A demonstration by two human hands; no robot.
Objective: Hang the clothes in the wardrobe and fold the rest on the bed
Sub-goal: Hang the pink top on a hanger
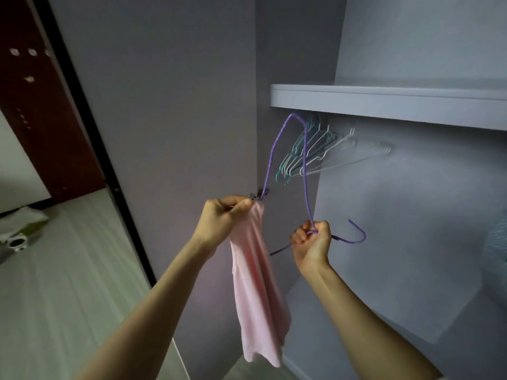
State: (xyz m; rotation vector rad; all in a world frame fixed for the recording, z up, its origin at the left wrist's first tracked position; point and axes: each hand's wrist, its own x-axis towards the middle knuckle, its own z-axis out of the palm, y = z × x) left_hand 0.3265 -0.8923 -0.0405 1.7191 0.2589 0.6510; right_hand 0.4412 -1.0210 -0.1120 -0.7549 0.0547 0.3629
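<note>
The right hand (311, 242) grips the purple hanger (304, 171) at its neck, hook pointing right; the left hand (222, 218) pinches the pink garment (255, 292), hanging lengthwise downward.

Dark red door (35, 111) left; pale bag (23, 223), perhaps, on floor (68, 283)

Dim, soft, perhaps slightly motion-blurred.

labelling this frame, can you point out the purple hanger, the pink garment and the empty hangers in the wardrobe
purple hanger (305, 171): head view, on its long wire side.
pink garment (255, 292): head view, mid-cloth below the left hand.
empty hangers (310, 150): head view, on the bunched wires under the shelf.
</note>
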